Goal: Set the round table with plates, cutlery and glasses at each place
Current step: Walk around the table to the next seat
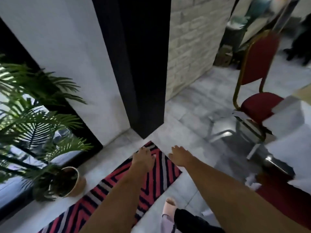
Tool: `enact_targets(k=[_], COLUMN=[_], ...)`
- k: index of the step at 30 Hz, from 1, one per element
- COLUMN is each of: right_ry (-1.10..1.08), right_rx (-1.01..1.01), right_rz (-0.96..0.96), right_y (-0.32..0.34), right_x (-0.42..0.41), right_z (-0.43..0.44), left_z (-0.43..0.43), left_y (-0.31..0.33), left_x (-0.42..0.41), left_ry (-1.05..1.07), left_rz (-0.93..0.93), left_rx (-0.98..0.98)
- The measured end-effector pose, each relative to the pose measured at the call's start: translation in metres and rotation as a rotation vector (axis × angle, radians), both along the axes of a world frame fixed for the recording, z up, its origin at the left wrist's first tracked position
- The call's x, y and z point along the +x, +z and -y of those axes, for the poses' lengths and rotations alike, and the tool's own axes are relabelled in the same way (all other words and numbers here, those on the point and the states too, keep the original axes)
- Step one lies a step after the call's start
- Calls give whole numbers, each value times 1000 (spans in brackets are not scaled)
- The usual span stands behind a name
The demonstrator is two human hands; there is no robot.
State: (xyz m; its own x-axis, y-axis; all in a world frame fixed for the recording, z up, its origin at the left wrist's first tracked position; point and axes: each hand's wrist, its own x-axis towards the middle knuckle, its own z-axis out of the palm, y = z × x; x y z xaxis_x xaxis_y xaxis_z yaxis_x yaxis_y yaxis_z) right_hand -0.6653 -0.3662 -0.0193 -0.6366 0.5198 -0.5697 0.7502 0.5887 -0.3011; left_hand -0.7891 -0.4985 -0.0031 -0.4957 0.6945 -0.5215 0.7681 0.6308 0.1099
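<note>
Table (286,115), presumably the one to be set, enters only at the right edge as a white-draped corner, blurred, with no plate, cutlery or glass visible on it; its shape cannot be confirmed. Left hand (143,157) and right hand (180,155) are both extended forward and down, palms toward the floor, fingers loosely spread and holding nothing. They hang side by side, near but apart, over the far corner of a red, navy and white striped rug (117,187) and grey floor tiles (193,106). Red chair (257,105) with a gilt frame stands beside the cloth. Potted palm (33,125) fills the left, against a white wall and a dark pillar (143,64). Judged from this view, no part of the setting is shown done: tableware is nowhere in sight and must first be fetched.
</note>
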Motion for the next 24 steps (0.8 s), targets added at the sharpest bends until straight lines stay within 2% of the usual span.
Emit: enact_targets(k=[5, 9, 24], right_ry=[-30, -77, -557], right_rx=[-16, 12, 35], right_rz=[30, 35, 26], right_y=[3, 3, -5], right_x=[-22, -26, -41], right_z=[-68, -120, -344], left_z=[-75, -137, -425], left_y=[5, 10, 4], left_x=[-28, -42, -95], left_ry=[-28, -104, -533], left_rz=[58, 32, 89], left_rx=[6, 0, -52])
